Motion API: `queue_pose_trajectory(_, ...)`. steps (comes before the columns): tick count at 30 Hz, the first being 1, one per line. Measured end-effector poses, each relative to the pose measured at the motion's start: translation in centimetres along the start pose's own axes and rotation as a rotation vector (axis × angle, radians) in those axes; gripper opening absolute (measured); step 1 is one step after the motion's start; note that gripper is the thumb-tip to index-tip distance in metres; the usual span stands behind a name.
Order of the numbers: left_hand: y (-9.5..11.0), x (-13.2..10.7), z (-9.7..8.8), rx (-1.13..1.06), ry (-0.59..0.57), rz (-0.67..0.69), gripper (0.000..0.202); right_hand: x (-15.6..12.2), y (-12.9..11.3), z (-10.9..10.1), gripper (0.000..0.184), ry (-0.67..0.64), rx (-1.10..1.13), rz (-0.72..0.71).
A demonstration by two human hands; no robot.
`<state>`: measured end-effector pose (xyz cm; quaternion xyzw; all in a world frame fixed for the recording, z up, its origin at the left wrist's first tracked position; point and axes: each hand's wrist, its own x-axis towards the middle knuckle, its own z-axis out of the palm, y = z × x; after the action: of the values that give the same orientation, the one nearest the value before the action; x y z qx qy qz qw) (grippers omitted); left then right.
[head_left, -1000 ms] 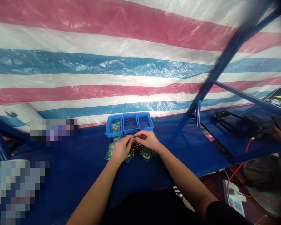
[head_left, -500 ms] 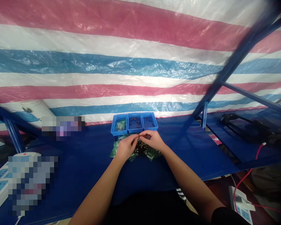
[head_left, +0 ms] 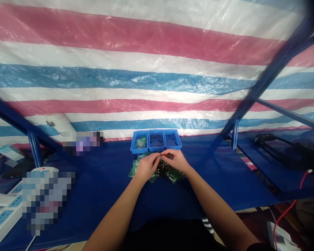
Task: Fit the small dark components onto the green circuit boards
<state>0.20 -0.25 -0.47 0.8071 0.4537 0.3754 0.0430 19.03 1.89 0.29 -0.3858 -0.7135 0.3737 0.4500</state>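
From the head view: pinching a tiny dark piece (head_left: 161,155) between left hand (head_left: 147,168) and right hand (head_left: 177,160), fingertips nearly meeting. Closed grip on both sides, seemingly around that one piece, mostly covered by fingers and too small to identify. Held on the near side of the bins, over a pile (head_left: 162,170) of dark and brassy bits, with green bags (head_left: 133,171) around it on the tabletop (head_left: 99,195).

Changed over the last second: chiefly the framing. Swung to the left, taking in more of the power strip (head_left: 8,210) and setting the bins farther right. Hardly altered in pose: same two-handed pinch, same spot over the pile. No visible addition to the left bin (head_left: 139,151) with its packets (head_left: 141,143), the middle bin (head_left: 154,149) with its scattered parts (head_left: 159,141), or the right bin (head_left: 169,141) with its few thin bits (head_left: 176,143).

Meaning, as a judgement: probably mid-step, working the same piece with small finger movements, neither letting go nor setting down.
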Motion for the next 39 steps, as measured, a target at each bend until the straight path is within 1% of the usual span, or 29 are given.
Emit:
queue_pose_trajectory(4,-0.1,0.0,0.0,0.016,-0.003,0.028,0.023,0.1,0.1,0.0,0.022,-0.002,0.002,0.002)
queue_pose_trajectory(7,-0.2,0.0,0.1,0.025,0.015,0.022,0.023,0.1,-0.2,-0.2,0.022,-0.009,-0.003,0.014)
queue_pose_trajectory(10,-0.3,0.1,0.2,0.02,0.008,0.058,0.022,0.1,-0.4,-0.3,0.024,-0.012,-0.022,0.038)
queue_pose_trajectory(19,0.2,0.2,-0.1,0.065,-0.086,-0.033,0.022,-0.1,0.1,-0.2,0.026,-0.016,-0.036,-0.002)
queue_pose_trajectory(24,0.7,0.3,-0.3,0.071,-0.089,-0.075,0.022,-0.2,0.1,-0.2,0.024,-0.011,-0.062,-0.022)
queue_pose_trajectory(28,0.7,0.3,-0.2,0.06,-0.107,-0.076,0.023,-0.2,0.1,-0.2,0.024,-0.012,-0.066,-0.02)
queue_pose_trajectory(36,0.3,0.2,-0.2,0.017,-0.096,-0.033,0.025,-0.2,-0.1,-0.2,0.024,-0.02,-0.065,-0.03)
queue_pose_trajectory(39,0.3,0.3,-0.2,0.009,-0.115,-0.025,0.026,-0.2,-0.3,-0.2,0.025,-0.016,-0.069,-0.023)
